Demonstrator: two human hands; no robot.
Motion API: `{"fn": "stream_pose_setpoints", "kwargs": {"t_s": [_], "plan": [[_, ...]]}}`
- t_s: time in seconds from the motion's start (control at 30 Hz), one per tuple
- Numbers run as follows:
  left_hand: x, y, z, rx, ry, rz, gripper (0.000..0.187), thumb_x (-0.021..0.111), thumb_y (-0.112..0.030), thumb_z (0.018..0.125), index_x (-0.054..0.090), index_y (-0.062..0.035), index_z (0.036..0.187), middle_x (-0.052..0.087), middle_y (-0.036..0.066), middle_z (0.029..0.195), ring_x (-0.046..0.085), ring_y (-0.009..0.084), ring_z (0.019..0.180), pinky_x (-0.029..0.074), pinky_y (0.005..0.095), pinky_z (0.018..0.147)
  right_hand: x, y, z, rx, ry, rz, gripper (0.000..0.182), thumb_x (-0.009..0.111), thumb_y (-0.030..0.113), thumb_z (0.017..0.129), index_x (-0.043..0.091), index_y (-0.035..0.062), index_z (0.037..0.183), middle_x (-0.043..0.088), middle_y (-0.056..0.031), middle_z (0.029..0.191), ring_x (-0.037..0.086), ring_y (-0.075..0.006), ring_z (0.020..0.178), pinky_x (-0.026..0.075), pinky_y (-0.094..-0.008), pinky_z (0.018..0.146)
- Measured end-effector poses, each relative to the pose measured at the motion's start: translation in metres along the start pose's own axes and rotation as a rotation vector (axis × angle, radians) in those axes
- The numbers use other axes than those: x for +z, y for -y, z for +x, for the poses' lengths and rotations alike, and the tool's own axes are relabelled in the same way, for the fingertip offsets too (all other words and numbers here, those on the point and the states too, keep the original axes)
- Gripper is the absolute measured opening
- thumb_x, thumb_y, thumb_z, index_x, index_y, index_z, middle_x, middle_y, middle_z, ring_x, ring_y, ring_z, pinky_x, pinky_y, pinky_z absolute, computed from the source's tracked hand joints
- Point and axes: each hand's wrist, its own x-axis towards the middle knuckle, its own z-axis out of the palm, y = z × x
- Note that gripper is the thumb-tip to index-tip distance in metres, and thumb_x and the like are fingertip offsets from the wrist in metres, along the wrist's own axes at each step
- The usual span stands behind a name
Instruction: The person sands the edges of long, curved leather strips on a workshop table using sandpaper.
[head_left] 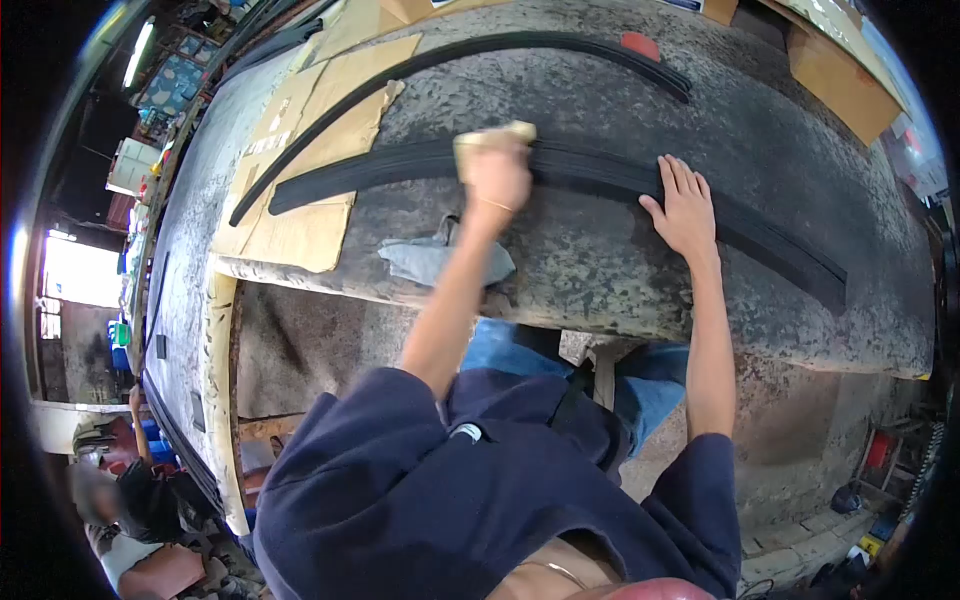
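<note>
Across the dark worktable lies a bundle of long black strips (590, 168). My left hand (497, 170), blurred by motion, is closed on a yellowish cloth or pad (520, 131) against the strips. My right hand (686, 205) rests flat on the bundle farther right, fingers spread. Nearer the table's front edge, below my left hand, is a crumpled grey-blue cloth (420, 260). A second, curved black strip bundle (400, 68) arcs behind the first, and a red object (640, 45) sits beside its right part.
Flattened cardboard (310, 225) lies under the strips' left ends. Cardboard boxes (840, 85) stand at the back right of the worktable (600, 270). Another person (150, 490) is at the lower left, beyond more black strips (185, 440). A rack (885, 460) stands at the right.
</note>
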Motion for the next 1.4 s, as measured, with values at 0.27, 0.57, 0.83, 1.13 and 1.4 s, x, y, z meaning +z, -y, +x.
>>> {"fn": "stream_pose_setpoints", "kwargs": {"t_s": [0.27, 0.57, 0.83, 1.13, 1.4], "plan": [[0.019, -0.046, -0.034, 0.297, -0.103, 0.095, 0.035, 0.056, -0.007, 0.088, 0.066, -0.0014, 0.122, 0.063, 0.019, 0.130, 0.055, 0.0369, 0.125, 0.038, 0.0506, 0.110, -0.003, -0.001, 0.003, -0.009, 0.062, 0.000, 0.071, 0.059, 0.044, 0.097, 0.039, 0.0025, 0.151, 0.044, -0.0151, 0.155, 0.039, -0.0302, 0.145, 0.029, -0.0467, 0.120], [0.075, -0.130, -0.025, 0.343, -0.191, -0.043, 0.033, 0.059, -0.013, 0.087, 0.070, 0.0009, 0.115, 0.065, 0.023, 0.129, 0.050, 0.0428, 0.133, 0.031, 0.0562, 0.117, 0.002, -0.005, 0.001, 0.000, 0.053, -0.012, 0.075, 0.057, 0.050, 0.097, 0.039, 0.0011, 0.151, 0.042, -0.0169, 0.156, 0.036, -0.0310, 0.147, 0.028, -0.0475, 0.121], [-0.023, 0.059, -0.007, 0.180, -0.395, 0.230, 0.022, 0.058, -0.008, 0.087, 0.071, -0.0042, 0.104, 0.070, 0.017, 0.099, 0.065, 0.0351, 0.094, 0.048, 0.0457, 0.086, 0.002, -0.005, 0.004, 0.012, 0.030, -0.035, 0.076, 0.056, 0.052, 0.097, 0.040, 0.0000, 0.150, 0.042, -0.0172, 0.157, 0.037, -0.0308, 0.147, 0.029, -0.0474, 0.121], [0.061, -0.111, -0.013, 0.372, -0.132, -0.046, 0.041, 0.060, -0.019, 0.085, 0.071, -0.0042, 0.122, 0.068, 0.020, 0.125, 0.053, 0.0398, 0.132, 0.025, 0.0556, 0.120, -0.006, -0.004, 0.000, -0.031, -0.001, 0.014, 0.068, 0.063, 0.046, 0.095, 0.047, 0.0006, 0.143, 0.052, -0.0166, 0.145, 0.047, -0.0320, 0.136, 0.034, -0.0474, 0.116], [-0.007, 0.056, -0.020, 0.005, -0.201, 0.313, 0.036, 0.056, -0.019, 0.097, 0.066, -0.0099, 0.130, 0.064, 0.009, 0.136, 0.053, 0.0382, 0.129, 0.037, 0.0529, 0.111, -0.002, -0.003, 0.001, -0.036, -0.038, 0.053, 0.064, 0.063, 0.048, 0.094, 0.052, 0.0020, 0.138, 0.058, -0.0146, 0.127, 0.053, -0.0334, 0.121, 0.038, -0.0479, 0.109]]}}
